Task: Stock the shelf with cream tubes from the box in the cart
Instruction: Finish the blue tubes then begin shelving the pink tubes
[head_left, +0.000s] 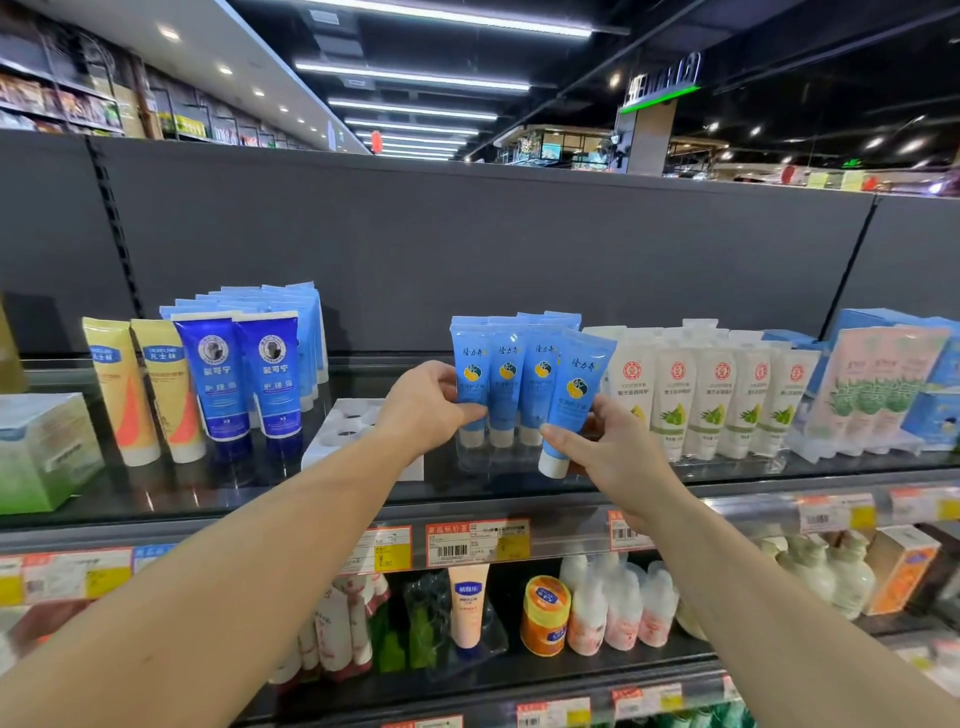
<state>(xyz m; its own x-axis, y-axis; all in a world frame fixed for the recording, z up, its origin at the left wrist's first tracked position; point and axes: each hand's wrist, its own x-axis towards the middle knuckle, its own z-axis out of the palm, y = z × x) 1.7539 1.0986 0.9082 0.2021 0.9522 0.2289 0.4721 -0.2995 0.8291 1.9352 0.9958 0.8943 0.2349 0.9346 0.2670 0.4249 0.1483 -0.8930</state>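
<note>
Light blue cream tubes (506, 382) stand cap-down in rows at the middle of the top shelf (260, 488). My left hand (426, 410) pinches the leftmost front tube of that row near its lower half. My right hand (605, 441) grips another light blue tube (574, 395), tilted, just in front of the row's right end, its white cap down near the shelf surface. The box and the cart are out of view.
A white empty tube tray (353, 431) lies left of the blue row. Dark blue tubes (249, 379) and yellow tubes (140, 395) stand further left, white tubes (722, 400) to the right. Price tags (475, 543) line the shelf edge; bottles fill the lower shelf.
</note>
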